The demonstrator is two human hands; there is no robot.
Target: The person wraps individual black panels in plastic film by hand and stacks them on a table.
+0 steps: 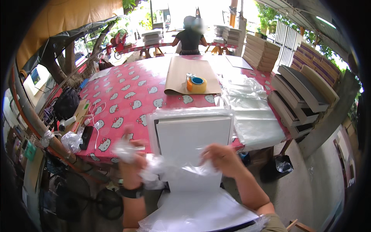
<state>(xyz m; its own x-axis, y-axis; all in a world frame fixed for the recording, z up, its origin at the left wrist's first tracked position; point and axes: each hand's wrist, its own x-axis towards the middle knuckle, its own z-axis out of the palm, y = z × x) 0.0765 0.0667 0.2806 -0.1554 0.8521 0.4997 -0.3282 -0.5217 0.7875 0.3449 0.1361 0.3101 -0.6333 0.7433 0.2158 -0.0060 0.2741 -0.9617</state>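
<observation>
Crumpled clear plastic film (154, 172) stretches between my two hands. My left hand (132, 170), smeared by motion, is closed on one bunched part of it. With fingers pinched, my right hand (224, 157) grips the other end. Behind the film a flat white box or board (193, 133) leans at the table's near edge, with clear plastic showing around its upper rim. Below my hands, white sheet-like material in plastic (201, 212) spreads over my lap. The film covers part of the white box's lower section.
A pink patterned tablecloth (127, 96) covers the table. Brown paper (181, 73) bears tape rolls (197, 83); clear plastic bags (253, 112) lie right of it. Stacked grey boxes (297, 96) stand at right, a black bin (276, 168) below. A person (189, 36) sits beyond the table.
</observation>
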